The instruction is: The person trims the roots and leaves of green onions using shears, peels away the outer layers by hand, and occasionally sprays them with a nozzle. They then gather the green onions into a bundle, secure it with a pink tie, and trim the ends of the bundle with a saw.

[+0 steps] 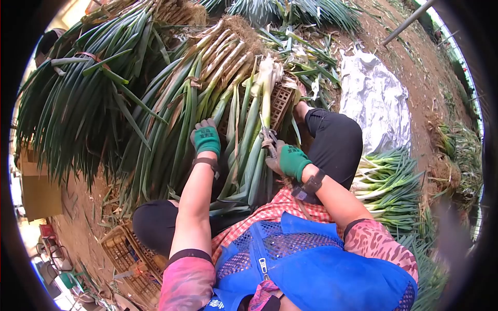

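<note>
My left hand [206, 136], in a green and grey work glove, rests among the long leaves of a pile of big green onions [179, 111]. Its fingers are curled over, seemingly round some leaves, though what lies under them is hidden. My right hand [290, 158], gloved alike, is closed round a metal tool [268, 140] that looks like an air blow gun. The tool's tip is against or just beside a thick green onion [266, 101] with a pale, stripped stalk. The onions' roots point away from me, and their leaves hang towards my lap.
Beneath the onions shows a brown plastic crate [281, 103]. To the right lie a white sheet [374, 101] and a stack of cleaned green onions [389, 186]. A tied bundle [78, 98] stands at left, a yellowish crate [127, 259] below. A pole [410, 22] slants at upper right.
</note>
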{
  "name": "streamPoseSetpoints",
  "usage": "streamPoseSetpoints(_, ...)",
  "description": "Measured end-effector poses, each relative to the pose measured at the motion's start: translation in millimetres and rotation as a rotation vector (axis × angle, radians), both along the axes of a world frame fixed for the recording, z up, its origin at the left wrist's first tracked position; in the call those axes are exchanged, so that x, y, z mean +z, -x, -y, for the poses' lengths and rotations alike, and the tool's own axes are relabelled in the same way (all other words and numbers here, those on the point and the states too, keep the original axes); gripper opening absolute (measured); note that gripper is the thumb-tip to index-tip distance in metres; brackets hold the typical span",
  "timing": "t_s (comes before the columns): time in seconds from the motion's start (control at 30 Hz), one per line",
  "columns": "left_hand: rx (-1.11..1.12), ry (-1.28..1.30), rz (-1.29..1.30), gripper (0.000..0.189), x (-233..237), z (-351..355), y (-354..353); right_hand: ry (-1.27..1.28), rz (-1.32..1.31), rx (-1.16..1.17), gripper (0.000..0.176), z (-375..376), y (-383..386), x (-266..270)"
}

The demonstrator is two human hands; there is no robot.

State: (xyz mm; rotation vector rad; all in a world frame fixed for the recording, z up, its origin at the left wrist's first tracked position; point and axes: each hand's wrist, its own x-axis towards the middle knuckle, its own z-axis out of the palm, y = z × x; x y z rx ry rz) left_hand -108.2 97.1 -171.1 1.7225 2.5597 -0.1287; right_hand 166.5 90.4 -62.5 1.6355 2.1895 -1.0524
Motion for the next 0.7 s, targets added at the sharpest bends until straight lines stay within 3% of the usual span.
streamPoseSetpoints(0.17,0.022,-0.017,0.250,0.024,19,-3,-1,-0.023,-0.052,-0.009,0.060,-3,-4,1)
streamPoseSetpoints(0.2,0.007,-0.027,0.340,0.021,43,5,-14,-0.018,-0.072,-0.024,0.060,-3,-4,1)
streamPoseSetpoints(0.27,-0.112,-0.071,0.454,0.024,62,29,-43,-0.032,-0.127,-0.017,0.059,-4,-4,-6)
streamPoseSetpoints(0.33,-0.228,0.112,0.527,0.034,100,47,-78,-0.074,-0.190,0.026,0.058,-9,-7,-30)
streamPoseSetpoints(0.4,-0.188,0.009,0.608,0.040,87,50,-84,-0.077,-0.222,-0.027,0.058,-11,-8,-38)
streamPoseSetpoints(0.47,0.074,-0.177,0.893,0.046,64,38,-59,-0.025,-0.230,-0.097,0.058,-8,-7,-11)
streamPoseSetpoints(0.5,0.151,-0.252,0.889,0.053,48,42,-46,-0.065,-0.247,-0.097,0.056,-5,-9,-12)
streamPoseSetpoints(0.53,0.251,-0.106,0.916,0.065,38,41,-32,-0.106,-0.277,-0.101,0.054,1,-10,-7)
streamPoseSetpoints(0.6,0.175,-0.065,0.925,0.074,14,48,-17,-0.186,-0.346,-0.097,0.051,19,-8,19)
streamPoseSetpoints(0.63,0.173,-0.012,0.922,0.077,10,46,-15,-0.101,-0.382,-0.044,0.048,27,-7,37)
streamPoseSetpoints(0.7,0.163,0.092,0.921,0.084,11,38,-16,-0.078,-0.271,-0.029,0.048,39,-2,44)
